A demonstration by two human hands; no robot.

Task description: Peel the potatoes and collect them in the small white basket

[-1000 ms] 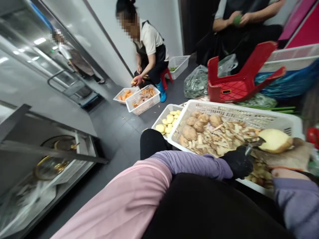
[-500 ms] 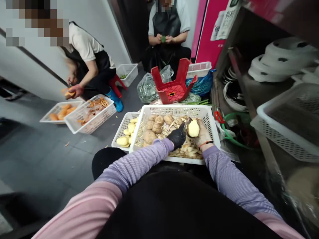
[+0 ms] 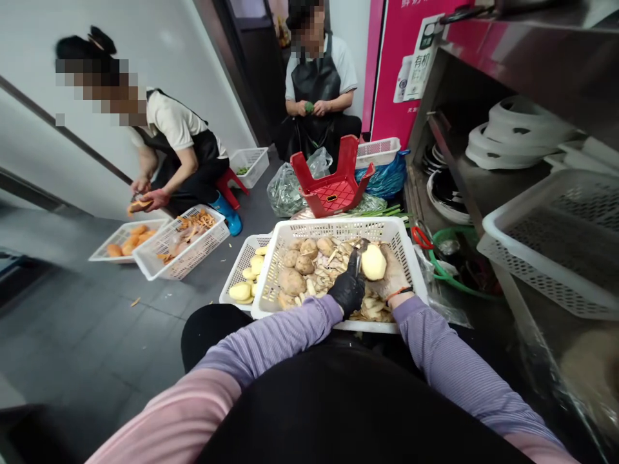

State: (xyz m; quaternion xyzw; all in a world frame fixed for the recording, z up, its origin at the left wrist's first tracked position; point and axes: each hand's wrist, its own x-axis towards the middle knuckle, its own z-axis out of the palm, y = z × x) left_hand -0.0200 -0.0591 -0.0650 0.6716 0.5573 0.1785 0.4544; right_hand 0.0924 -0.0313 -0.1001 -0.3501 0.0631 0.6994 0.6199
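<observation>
A peeled potato (image 3: 374, 262) is gripped in the right hand (image 3: 393, 278) over the white basket (image 3: 338, 228). A peeler (image 3: 358, 255) (blade touching the potato's left side) is clasped by the gloved left hand (image 3: 347, 291).

You can read only a little here. On the tall pink panel (image 3: 387, 77) behind the seated person there is a white and green carton-shaped sticker (image 3: 422, 58), and it carries the dark Chinese characters 有机. At the panel's top edge you can see a strip of white characters (image 3: 416, 4), cut off by the frame and not legible. Smaller print under the characters on the sticker is too small for you to make out.
</observation>
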